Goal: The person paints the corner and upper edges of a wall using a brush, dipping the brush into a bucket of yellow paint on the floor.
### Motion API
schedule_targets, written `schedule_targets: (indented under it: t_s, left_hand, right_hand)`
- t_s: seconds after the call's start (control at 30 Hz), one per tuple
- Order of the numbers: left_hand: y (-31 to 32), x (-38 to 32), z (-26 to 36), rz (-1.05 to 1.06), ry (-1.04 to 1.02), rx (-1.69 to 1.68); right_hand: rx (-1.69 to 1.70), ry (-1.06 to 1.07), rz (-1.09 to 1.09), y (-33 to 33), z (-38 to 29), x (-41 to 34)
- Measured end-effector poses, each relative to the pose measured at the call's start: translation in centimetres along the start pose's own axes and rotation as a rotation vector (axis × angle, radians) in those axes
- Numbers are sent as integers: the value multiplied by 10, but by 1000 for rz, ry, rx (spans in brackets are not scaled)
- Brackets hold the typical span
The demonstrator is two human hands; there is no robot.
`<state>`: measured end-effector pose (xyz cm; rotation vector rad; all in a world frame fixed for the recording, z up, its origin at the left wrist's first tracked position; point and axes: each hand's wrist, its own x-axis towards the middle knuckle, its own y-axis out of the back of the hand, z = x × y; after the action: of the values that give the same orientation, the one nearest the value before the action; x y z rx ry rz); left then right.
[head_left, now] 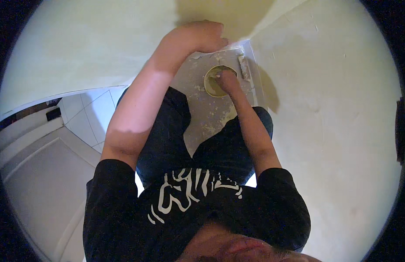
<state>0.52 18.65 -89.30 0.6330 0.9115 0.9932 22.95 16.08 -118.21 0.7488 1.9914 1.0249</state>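
A round, bucket-like container [210,86] with a pale yellow rim stands on the floor between my knees. My right hand [229,82] reaches into its mouth with bent fingers. Whether those fingers grip something inside is unclear. Up against the pale wall [91,42] in front of me is my left hand [207,36], its wrist bent and fingers curled. The palm side is hidden, so anything held there cannot be made out. Below the left hand, the wall meets the floor along a rough, whitish edge.
The grey floor covering [205,111] is spotted with pale splashes. A flaking strip [244,68] lies along the right wall [327,108], close to the container. To my left are white tiles [94,114], a small black object [53,113] and a large pale panel with a raised border [48,163].
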Motion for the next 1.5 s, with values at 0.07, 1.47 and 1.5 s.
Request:
schedule_targets:
  t_s: [0.07,1.47,1.5]
  left_hand:
    - [1,4,2,1,-10,37]
    - [-28,1,41,105,64,74]
    - [-27,2,44,111,74,80]
  right_hand:
    - [-34,140,96,-16,11,10]
    - [160,-76,479,77,41,-68]
    - [160,-79,484,76,46,-68]
